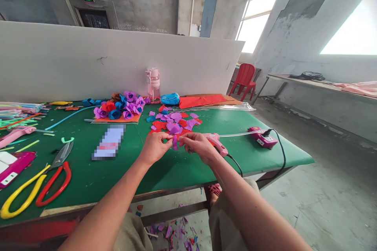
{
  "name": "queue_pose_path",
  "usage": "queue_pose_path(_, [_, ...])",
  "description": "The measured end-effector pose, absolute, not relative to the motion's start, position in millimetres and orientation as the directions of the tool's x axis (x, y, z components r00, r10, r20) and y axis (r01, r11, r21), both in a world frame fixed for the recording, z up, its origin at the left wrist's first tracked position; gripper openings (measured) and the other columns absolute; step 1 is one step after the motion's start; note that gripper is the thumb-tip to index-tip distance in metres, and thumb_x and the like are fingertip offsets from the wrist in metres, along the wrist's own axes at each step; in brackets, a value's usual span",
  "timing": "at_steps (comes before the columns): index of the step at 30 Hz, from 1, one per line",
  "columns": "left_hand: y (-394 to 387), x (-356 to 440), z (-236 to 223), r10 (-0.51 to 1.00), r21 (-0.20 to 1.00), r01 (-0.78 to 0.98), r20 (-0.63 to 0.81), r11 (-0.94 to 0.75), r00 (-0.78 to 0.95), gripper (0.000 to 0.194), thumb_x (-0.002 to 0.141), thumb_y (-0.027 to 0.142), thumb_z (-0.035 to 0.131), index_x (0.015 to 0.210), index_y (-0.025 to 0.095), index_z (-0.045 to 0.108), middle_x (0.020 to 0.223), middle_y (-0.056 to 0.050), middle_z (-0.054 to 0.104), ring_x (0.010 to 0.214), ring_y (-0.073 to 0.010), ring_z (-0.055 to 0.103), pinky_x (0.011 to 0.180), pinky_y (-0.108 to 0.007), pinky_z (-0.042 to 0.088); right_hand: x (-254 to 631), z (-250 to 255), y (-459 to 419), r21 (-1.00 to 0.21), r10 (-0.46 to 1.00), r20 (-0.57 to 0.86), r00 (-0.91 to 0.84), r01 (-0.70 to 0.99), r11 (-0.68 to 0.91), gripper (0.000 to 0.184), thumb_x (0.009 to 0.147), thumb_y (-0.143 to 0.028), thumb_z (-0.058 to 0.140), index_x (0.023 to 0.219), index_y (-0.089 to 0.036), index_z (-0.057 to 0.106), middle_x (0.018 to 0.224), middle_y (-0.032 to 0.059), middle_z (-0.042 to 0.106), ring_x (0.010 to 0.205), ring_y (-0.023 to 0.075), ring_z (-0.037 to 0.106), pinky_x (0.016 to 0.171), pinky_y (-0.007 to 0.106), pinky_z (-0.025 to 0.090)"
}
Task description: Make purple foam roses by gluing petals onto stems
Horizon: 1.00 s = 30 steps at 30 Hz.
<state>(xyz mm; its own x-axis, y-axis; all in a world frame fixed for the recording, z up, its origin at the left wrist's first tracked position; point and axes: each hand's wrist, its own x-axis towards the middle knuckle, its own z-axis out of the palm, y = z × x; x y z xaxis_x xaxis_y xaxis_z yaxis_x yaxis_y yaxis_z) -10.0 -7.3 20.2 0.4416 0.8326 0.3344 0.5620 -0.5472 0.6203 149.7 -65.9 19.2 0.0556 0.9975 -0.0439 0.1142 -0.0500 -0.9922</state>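
Between my two hands is a small strip of purple paper [174,143], held above the green table. My left hand [156,147] pinches it with thumb and forefinger from the left. On the other side, my right hand [196,145] is closed in a pinch at the strip's right edge. Just beyond them lies a loose pile of purple, red and blue petal-shaped paper pieces [176,117]. A pink glue gun [218,145] rests right of my right hand, partly hidden by it, a clear glue stick [241,134] reaching out behind.
A magenta power strip [260,141] sits at right, with a black cable. Left are red-and-yellow-handled scissors [61,156], a pixelated rectangle [108,143] and finished paper flowers [120,105]. A pink bottle [153,84] stands at the back by a white board [118,58].
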Motion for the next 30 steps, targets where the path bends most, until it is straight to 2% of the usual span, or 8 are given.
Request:
queue_pose_path(8, [-10.3,-8.2,21.4,0.842,0.626,0.574,0.301,-0.528,0.447,0.019,0.072,0.022,0.057,0.078,0.018,0.075,0.062,0.001,0.067,0.045,-0.0076,0.044,0.048,-0.02,0.033,145.0,24.9,-70.0,-0.988,0.995,-0.073,0.071,0.128,-0.081,0.023,0.067,-0.036,0.064,0.069,-0.014,0.064,0.055,-0.0029,0.051,0.049,0.0067,0.039,0.046,0.021,0.027])
queue_pose_path(25, [-11.4,-8.4,21.5,0.84,0.661,0.538,0.29,-0.522,0.459,0.02,0.072,0.02,0.056,0.076,0.02,0.075,0.066,0.001,0.07,0.051,-0.0095,0.054,0.051,-0.02,0.037,146.9,24.8,-68.3,-0.993,0.998,-0.052,0.021,0.107,-0.054,0.024,0.068,-0.037,0.063,0.065,-0.013,0.065,0.061,0.0003,0.059,0.05,0.007,0.042,0.047,0.02,0.031])
queue_pose_path(28, [-10.7,-8.3,20.6,0.843,0.665,0.54,0.285,-0.516,0.456,0.021,0.073,0.023,0.056,0.08,0.021,0.076,0.068,0.001,0.072,0.052,-0.01,0.055,0.051,-0.02,0.037,148.0,23.8,-67.6,-0.986,0.998,-0.03,0.061,0.16,-0.039,0.024,0.069,-0.038,0.061,0.068,-0.014,0.064,0.058,-0.0005,0.056,0.049,0.0077,0.041,0.045,0.02,0.029])
queue_pose_path(30, [-9.1,-8.8,19.9,0.857,0.666,0.558,0.27,-0.495,0.438,0.022,0.073,0.026,0.056,0.08,0.021,0.076,0.069,0.0,0.072,0.05,-0.0104,0.054,0.05,-0.02,0.038,143.0,23.1,-70.8,-0.962,0.984,0.066,0.165,0.272,0.019,0.022,0.071,-0.036,0.059,0.067,-0.015,0.063,0.055,-0.001,0.055,0.048,0.0082,0.04,0.045,0.021,0.029])
